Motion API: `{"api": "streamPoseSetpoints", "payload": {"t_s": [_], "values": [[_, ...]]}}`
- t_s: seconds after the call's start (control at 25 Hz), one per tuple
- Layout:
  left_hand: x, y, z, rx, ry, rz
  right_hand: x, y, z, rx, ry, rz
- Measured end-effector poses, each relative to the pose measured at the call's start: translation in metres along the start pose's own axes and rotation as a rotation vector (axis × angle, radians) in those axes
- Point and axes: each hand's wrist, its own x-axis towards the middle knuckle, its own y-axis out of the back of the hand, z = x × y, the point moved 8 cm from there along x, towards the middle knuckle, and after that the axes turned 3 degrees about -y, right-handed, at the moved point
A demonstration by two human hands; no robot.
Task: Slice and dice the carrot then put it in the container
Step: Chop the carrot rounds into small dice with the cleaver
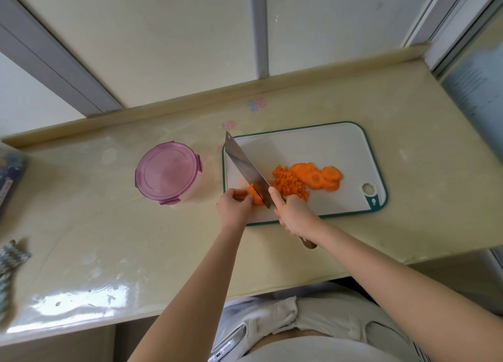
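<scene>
A head-worn camera looks down on a counter. The left hand (234, 205) pinches a small stack of carrot slices (255, 195) at the near left corner of a white cutting board (313, 146). The right hand (292, 212) grips a cleaver (246, 168), its blade resting against the stack. Diced carrot (290, 185) and uncut rounds (319, 178) lie mid-board. The lidded purple container (168, 171) stands just left. Cutting well probably means tucked fingertips and straight, even strokes.
</scene>
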Motion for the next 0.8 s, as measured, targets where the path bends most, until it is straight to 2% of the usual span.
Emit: {"api": "streamPoseSetpoints", "payload": {"t_s": [0.2,0.8], "values": [[0.002,-0.001,0.001,0.002,0.058,-0.024,-0.012,0.006,-0.007,0.009,-0.003,0.024],[0.004,-0.001,0.001,-0.007,0.030,-0.043,-0.024,-0.002,0.010,-0.049,-0.018,0.012]]}}
